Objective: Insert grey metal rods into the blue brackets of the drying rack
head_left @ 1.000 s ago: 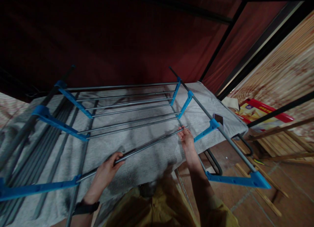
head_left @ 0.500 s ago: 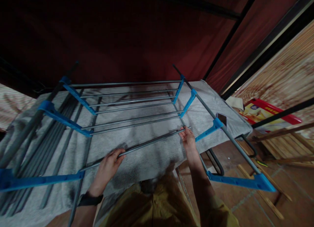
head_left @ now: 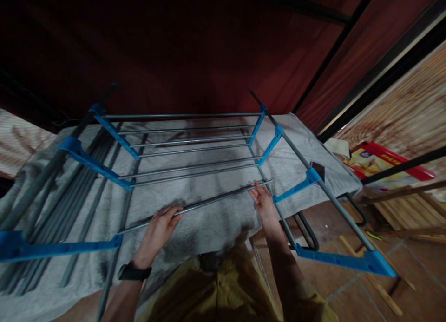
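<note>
A thin grey metal tube slants across the near side of a rack frame. My left hand is closed round it toward its left part, and the tube's left end meets the blue plastic bracket at the near left. Near the right end, my right hand pinches the tube with its fingertips; the tip sticks out past the fingers, beside the right blue bracket but apart from it. Behind, several grey crossbars span between blue brackets on the left and right.
Several loose grey tubes lie at the left on a grey cloth. A phone rests on the cloth at right. Beyond are a red and yellow box and wooden pieces. A dark red curtain hangs behind.
The view has shifted slightly. Both hands keep hold of the tube, with its right end lying slightly left of where it was against the right bracket.
</note>
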A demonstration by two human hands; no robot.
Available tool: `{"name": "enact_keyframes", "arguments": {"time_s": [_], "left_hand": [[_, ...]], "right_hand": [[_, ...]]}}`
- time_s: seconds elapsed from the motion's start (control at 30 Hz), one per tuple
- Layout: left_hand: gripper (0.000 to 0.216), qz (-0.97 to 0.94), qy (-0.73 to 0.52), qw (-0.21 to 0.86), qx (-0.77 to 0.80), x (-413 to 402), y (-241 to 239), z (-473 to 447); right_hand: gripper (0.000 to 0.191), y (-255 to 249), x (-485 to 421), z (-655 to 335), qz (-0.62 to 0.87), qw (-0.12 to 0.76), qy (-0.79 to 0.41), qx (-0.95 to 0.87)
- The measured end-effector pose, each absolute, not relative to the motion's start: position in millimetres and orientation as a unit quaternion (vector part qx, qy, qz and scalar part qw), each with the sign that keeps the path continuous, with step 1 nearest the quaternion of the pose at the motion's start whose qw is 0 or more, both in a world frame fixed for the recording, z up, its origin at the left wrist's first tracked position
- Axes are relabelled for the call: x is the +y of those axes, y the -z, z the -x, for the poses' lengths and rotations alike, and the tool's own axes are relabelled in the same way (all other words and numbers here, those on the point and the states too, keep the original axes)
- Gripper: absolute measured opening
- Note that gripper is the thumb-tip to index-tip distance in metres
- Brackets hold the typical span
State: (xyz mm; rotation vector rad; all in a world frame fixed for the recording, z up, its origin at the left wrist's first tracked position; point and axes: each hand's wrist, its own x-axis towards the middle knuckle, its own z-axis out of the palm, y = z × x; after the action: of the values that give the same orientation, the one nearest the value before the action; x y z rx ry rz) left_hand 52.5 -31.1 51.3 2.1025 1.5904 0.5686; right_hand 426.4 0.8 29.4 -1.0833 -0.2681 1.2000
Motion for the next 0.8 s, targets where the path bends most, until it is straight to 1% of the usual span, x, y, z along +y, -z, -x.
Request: {"name": "enact_keyframes", "arguments": {"time_s": [0.13, 0.33, 0.47, 0.8], "left_hand": [[0.032, -0.761, -0.201, 0.223, 0.575, -28.8, -51.6, -57.4], [0.025, -0.762, -0.213, 0.229, 0.567, -27.6, -52.2, -62.6], [0.022, -0.768, -0.202, 0.209, 0.57, -27.8, -52.5, -65.8], [0.028, -0.79, -0.153, 0.148, 0.575, -29.4, -56.6, -75.7]], "right_hand": [[0.017, -27.2, -2.6, -416.0, 0.486, 0.666, -0.555, -0.116], [0.019, -17.4, -4.8, -408.2, 0.497, 0.647, -0.562, -0.14], [0.017, -13.8, -5.6, -408.9, 0.498, 0.636, -0.568, -0.158], [0.015, -2.4, -7.8, -417.1, 0.497, 0.632, -0.57, -0.169]]}}
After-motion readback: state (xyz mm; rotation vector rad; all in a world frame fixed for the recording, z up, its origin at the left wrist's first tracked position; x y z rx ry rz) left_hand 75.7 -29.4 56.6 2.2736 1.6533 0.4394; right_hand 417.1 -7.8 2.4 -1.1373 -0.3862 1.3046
